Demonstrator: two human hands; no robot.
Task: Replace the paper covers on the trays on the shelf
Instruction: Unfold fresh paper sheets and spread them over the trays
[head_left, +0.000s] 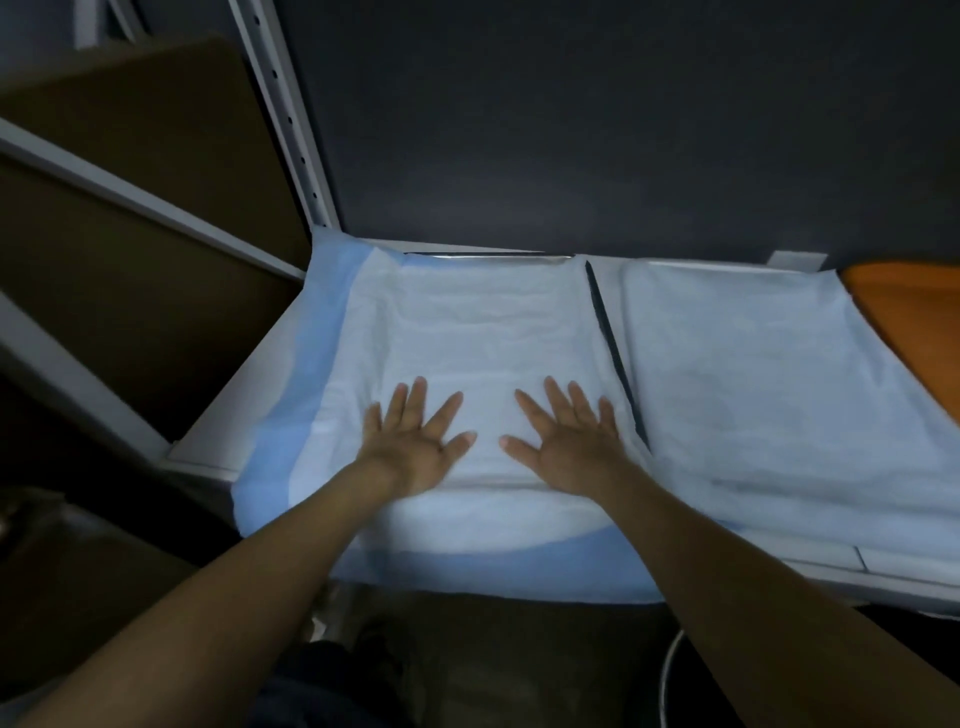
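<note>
A pale blue paper cover (467, 332) with darker blue borders lies over the left tray on the shelf. Only the tray's metal back rim (483, 254) shows. My left hand (415, 441) and my right hand (566, 441) lie flat on the cover's near part, fingers spread, palms down, a short gap between the thumbs. The cover's front edge hangs over the shelf front. A second covered tray (779, 374) sits to the right, separated from the first by a narrow dark gap.
An orange tray (914, 322) sits at the far right. A grey perforated shelf upright (285, 114) rises at the back left, beside brown cardboard boxes (130, 234). A dark wall stands behind the shelf. A white cable (670, 670) hangs below.
</note>
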